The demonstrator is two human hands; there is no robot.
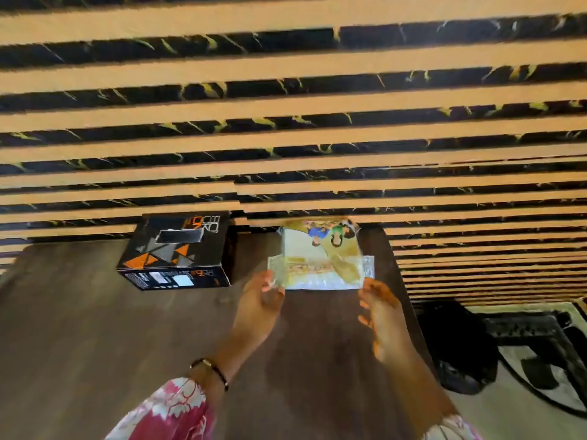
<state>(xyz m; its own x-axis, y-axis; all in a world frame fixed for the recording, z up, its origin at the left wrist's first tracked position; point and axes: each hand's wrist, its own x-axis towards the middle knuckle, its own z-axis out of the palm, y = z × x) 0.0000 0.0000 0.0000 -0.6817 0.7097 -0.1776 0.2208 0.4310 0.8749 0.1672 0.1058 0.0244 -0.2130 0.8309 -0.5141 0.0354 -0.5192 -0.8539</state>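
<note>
head-worn view, down over tabletop [95, 328]

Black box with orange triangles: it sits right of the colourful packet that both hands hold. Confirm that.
Wrong side: the head view shows the black box left of the colourful packet, which the left hand and right hand hold.

A yellow packet [321, 265] is printed with blue and green cartoon figures; a black box [178, 254] is patterned with orange and grey triangles.
</note>
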